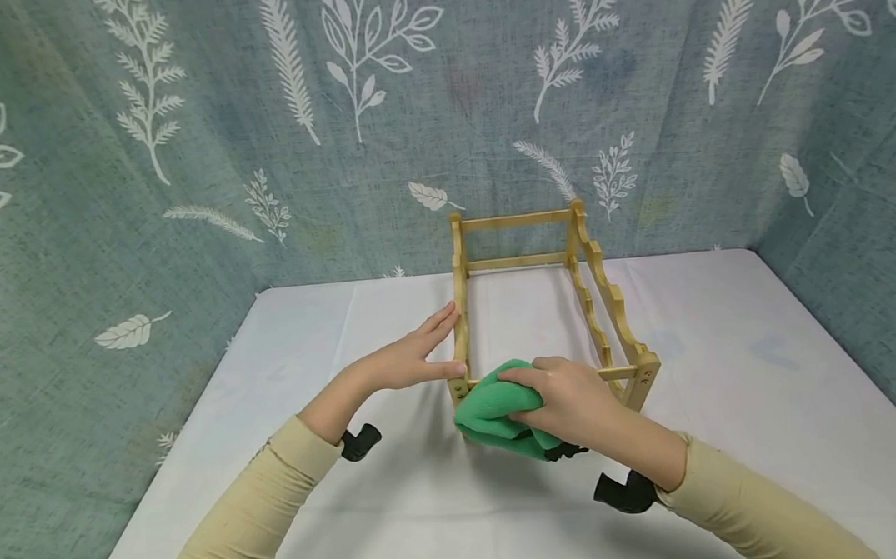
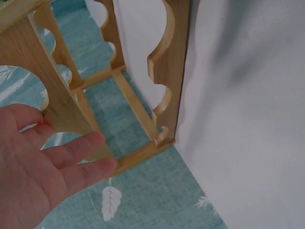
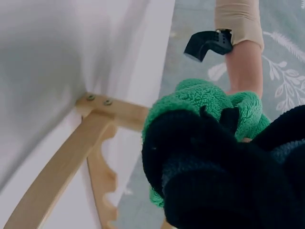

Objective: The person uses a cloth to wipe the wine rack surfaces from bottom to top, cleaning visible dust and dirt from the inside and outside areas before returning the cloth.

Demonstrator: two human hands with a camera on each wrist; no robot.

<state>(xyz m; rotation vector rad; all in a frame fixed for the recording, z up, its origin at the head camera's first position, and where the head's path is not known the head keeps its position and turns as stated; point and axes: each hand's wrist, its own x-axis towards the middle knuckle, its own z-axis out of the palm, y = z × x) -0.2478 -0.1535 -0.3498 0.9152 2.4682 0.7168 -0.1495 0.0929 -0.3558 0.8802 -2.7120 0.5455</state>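
A light wooden rack (image 1: 459, 262) with wavy, scalloped side pieces stands on the table. My left hand (image 1: 414, 356) lies along its left side, fingers extended and thumb near the front corner. In the left wrist view the fingers (image 2: 76, 150) reach straight along the scalloped side piece (image 2: 171, 62). With my right hand (image 1: 573, 399) I grip a bunched green cloth (image 1: 502, 406) over the rack's front rail. The right wrist view shows the fluffy cloth (image 3: 190, 95) beside the corner; dark fabric (image 3: 200, 191) hides most of the right hand there.
A white cloth covers the table (image 1: 721, 343). Behind and to the sides hangs a blue-green curtain (image 1: 485, 86) with white leaf prints, close to the rack's far end. A black wrist camera (image 1: 361, 442) sits at the left cuff, another camera (image 1: 626, 493) at the right.
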